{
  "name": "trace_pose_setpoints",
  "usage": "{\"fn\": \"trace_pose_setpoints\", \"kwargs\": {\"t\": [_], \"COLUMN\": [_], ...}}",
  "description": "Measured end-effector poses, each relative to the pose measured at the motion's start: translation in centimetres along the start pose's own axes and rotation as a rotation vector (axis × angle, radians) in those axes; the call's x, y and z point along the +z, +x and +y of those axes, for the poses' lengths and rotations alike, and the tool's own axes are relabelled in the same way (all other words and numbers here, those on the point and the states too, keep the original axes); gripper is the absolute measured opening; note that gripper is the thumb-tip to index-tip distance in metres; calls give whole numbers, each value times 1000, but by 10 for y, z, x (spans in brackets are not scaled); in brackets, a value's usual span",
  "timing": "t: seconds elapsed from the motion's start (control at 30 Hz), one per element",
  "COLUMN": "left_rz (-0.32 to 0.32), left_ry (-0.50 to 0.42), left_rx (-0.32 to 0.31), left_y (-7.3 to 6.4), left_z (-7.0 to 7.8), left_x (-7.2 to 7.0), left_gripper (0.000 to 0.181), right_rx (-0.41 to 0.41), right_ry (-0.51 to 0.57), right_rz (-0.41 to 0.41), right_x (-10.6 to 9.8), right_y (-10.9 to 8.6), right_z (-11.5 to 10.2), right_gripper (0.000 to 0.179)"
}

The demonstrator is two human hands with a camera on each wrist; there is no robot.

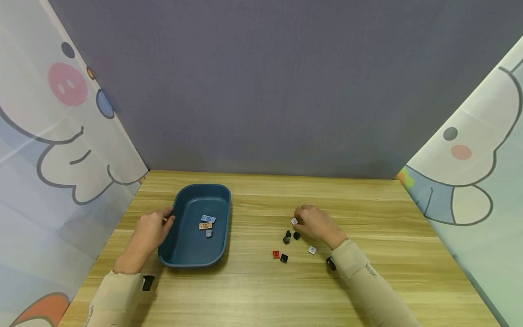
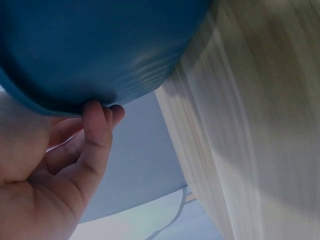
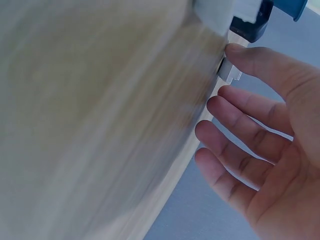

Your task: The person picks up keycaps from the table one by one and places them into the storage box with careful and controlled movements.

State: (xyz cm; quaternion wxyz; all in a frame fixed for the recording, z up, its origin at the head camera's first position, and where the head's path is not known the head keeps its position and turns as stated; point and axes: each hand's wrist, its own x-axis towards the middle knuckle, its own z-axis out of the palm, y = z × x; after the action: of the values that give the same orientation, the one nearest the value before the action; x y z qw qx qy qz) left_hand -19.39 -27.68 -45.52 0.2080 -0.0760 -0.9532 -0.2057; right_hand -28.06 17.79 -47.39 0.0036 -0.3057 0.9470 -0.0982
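Note:
At the left rim of the blue tray (image 1: 194, 262), my left hand (image 1: 151, 229) grips the edge. In the left wrist view its bent fingers (image 2: 97, 125) meet the rim from outside. Inside the tray lie a blue printed note-like piece (image 1: 208, 219), an orange one (image 1: 205, 225) and a small pale block (image 1: 209, 233). My right hand (image 1: 316, 221) is low over the table, thumb and forefinger either side of a small white keycap-like block (image 1: 294, 221). A gap shows between forefinger and block in the right wrist view; the other fingers are spread and relaxed.
Several black blocks (image 1: 286, 240) lie just in front of my right hand. Nearer are a red block (image 1: 275, 254), a black block (image 1: 283, 258) and another white block (image 1: 312, 250). A grey panel (image 1: 269, 91) stands behind the wooden table (image 1: 245, 295), with printed cloths at both sides.

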Motion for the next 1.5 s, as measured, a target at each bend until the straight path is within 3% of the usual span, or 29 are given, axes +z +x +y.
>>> {"fn": "trace_pose_setpoints", "kwargs": {"t": [0.27, 0.8, 1.2, 1.5], "left_rz": [21, -3, 0, 18], "left_ry": [3, -3, 9, 2], "left_rx": [18, 10, 12, 18], "left_y": [-1, 1, 0, -1], "left_z": [-1, -1, 0, 1], "left_x": [1, 0, 2, 0], "left_gripper": [25, 25, 25, 24], "right_rx": [-5, -59, -91, -214], "right_ry": [12, 31, 27, 1], "right_rz": [7, 55, 36, 65], "right_x": [3, -9, -26, -34], "right_y": [0, 9, 33, 61], "right_z": [1, -7, -51, -99], "right_gripper": [13, 16, 24, 21]}}
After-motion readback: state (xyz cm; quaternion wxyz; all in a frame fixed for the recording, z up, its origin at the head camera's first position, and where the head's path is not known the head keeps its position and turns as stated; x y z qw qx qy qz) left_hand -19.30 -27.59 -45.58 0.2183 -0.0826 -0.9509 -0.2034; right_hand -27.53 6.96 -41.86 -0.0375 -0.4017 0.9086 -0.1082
